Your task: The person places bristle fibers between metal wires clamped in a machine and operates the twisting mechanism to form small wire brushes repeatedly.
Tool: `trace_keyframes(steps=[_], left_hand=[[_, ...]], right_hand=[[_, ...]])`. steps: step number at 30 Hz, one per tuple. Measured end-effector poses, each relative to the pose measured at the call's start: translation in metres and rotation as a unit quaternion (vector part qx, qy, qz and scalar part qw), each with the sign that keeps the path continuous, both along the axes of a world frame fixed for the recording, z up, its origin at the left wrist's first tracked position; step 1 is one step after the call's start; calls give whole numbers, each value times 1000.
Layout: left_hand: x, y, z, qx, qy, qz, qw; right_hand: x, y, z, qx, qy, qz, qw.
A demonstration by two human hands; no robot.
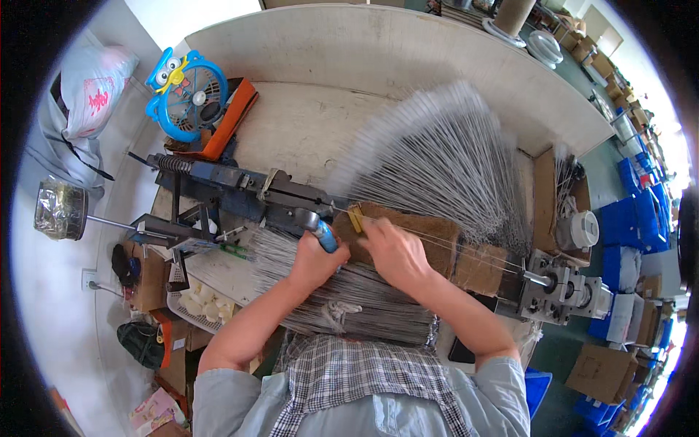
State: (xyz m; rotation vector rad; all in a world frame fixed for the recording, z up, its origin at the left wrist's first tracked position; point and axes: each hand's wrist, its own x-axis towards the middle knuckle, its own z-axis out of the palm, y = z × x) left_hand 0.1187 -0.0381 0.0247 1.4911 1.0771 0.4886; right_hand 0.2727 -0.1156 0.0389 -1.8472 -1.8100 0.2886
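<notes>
My left hand point(317, 261) is closed round a blue-handled tool point(325, 237) with a rounded grey metal end. Just to the right, my right hand point(395, 251) has its fingers curled together at a small yellow block point(355, 218); whether they grip it or a thin wire is hidden. Both hands are over a brown fibrous pad point(429, 237), along which thin wires run to the right. Left of the pad lies a long dark metal fixture point(291, 193). A bundle of grey wires point(364, 309) tied with a pale strip lies between my forearms.
Grey wires point(444, 160) fan out behind the pad. At the right end stands a metal clamp unit point(561, 288), with a cardboard box point(546, 197) behind it. A blue fan point(193, 98) sits at the back left, and a white basket point(193, 309) below the bench's left edge.
</notes>
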Motion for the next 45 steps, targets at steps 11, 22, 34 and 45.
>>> trace_keyframes(steps=[11,22,34,45], left_hand=[[-115,34,-13,-218,-272,340,873],[-154,55,-26,-256,-273,361,854],[13,-32,22,-204,-316,116,919],[64,-35,11,-168,-309,68,934]], right_hand=[[6,12,8,-37,-26,14,999],[11,-7,27,-115,-2,54,992],[55,-20,71,-41,179,-95,978],[77,-37,55,-86,382,-48,919]])
